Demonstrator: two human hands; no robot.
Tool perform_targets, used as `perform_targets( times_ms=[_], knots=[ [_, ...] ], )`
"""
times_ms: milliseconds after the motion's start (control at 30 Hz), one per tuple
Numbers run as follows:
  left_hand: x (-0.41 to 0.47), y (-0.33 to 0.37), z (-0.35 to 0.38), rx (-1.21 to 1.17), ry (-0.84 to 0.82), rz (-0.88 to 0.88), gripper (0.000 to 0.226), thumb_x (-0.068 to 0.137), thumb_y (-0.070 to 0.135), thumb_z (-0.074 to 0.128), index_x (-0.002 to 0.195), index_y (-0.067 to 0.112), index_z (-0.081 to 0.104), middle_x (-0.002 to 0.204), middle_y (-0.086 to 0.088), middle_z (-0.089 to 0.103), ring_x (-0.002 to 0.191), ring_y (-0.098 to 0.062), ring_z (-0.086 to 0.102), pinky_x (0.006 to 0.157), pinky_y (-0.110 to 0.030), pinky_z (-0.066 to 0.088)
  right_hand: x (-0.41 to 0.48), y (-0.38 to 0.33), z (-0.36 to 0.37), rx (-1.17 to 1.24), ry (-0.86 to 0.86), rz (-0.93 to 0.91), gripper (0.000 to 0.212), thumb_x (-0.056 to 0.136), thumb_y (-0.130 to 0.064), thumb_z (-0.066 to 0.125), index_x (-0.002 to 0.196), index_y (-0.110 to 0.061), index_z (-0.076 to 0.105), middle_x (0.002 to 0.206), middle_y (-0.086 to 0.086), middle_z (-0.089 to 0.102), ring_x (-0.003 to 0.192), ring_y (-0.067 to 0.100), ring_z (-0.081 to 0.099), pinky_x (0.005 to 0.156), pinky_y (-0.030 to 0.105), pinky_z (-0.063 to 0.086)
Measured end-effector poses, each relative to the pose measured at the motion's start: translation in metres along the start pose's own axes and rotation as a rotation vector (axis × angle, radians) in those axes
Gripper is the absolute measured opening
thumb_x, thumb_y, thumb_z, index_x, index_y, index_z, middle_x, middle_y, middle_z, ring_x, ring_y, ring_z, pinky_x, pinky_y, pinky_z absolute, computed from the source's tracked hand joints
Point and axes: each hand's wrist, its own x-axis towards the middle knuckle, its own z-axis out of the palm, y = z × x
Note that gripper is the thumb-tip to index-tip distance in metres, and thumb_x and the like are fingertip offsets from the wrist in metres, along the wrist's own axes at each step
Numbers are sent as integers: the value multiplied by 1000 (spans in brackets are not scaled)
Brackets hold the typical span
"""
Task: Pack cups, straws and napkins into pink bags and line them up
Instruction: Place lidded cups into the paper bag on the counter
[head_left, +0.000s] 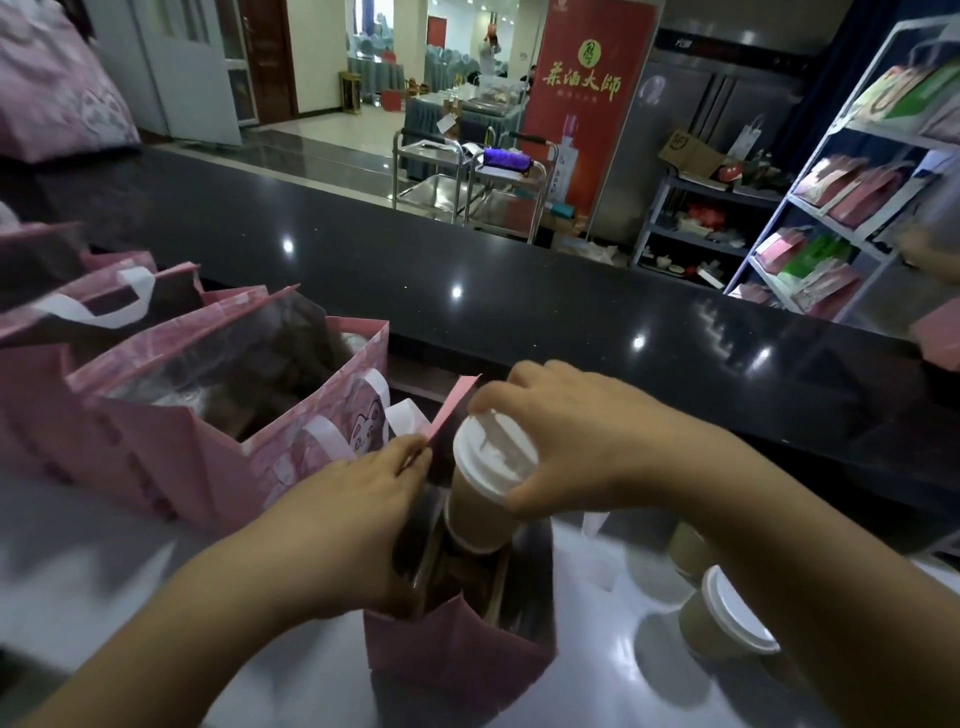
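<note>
surface: glossy grey bench (130, 597), black raised counter (519, 291) along its far edge
room: red banner (589, 98), metal carts (467, 176), shelf (852, 208) of bags on the right
open bag (457, 644): pink, near front edge, mouth up, another cup already inside
left hand (358, 499): pinches bag's left rim, holding it open
right hand (576, 436): fingers curled round cup (491, 478) at its white lid, cup half inside bag
packed bags (208, 415): row on left, cups inside
spare cups (727, 613): right of bag, under forearm
</note>
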Motion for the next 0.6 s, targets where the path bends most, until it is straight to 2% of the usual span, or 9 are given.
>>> perform_targets(
  times_ms=[100,233,300,400,500,600],
  knots=[
    [-2,-3,0,-30,-9,7,120,58,72,61,149,25,-2,152,12,1,134,-12,24,107,-25,30,13,-13,16,-51,-90,-32,73,62,-57,73,124,-38,38,96,-13,36,85,11,40,59,24,29],
    [-5,-6,4,-66,-36,3,125,57,66,65,147,24,-12,147,23,-14,137,-12,14,105,-22,23,30,-35,56,-133,-269,-89,71,64,-51,77,123,-27,45,100,-4,52,84,17,51,69,32,46],
    [-5,-9,6,-96,-58,-9,128,55,64,67,146,25,-15,143,26,-17,136,-13,17,101,-20,25,36,-41,74,-177,-323,-91,69,67,-47,77,125,-23,47,109,0,57,89,20,56,74,34,50],
    [-6,-14,9,-145,-59,-15,130,53,64,68,145,25,-15,138,31,-19,134,-14,23,98,-19,29,44,-43,96,-268,-392,-95,75,72,-42,75,133,-19,37,122,8,52,98,25,55,73,35,45],
    [-6,-17,7,-194,-56,-15,130,53,65,68,145,27,-16,138,32,-22,132,-11,26,92,-14,28,47,-39,111,-308,-486,-68,79,75,-37,74,137,-16,29,133,14,43,106,30,53,79,40,49],
    [1,-18,6,-216,-28,-7,127,56,64,68,145,27,-15,140,30,-20,130,-10,30,87,-11,26,49,-27,115,-325,-476,-28,79,78,-32,71,139,-14,24,136,16,38,110,33,52,77,40,46]
  ],
)
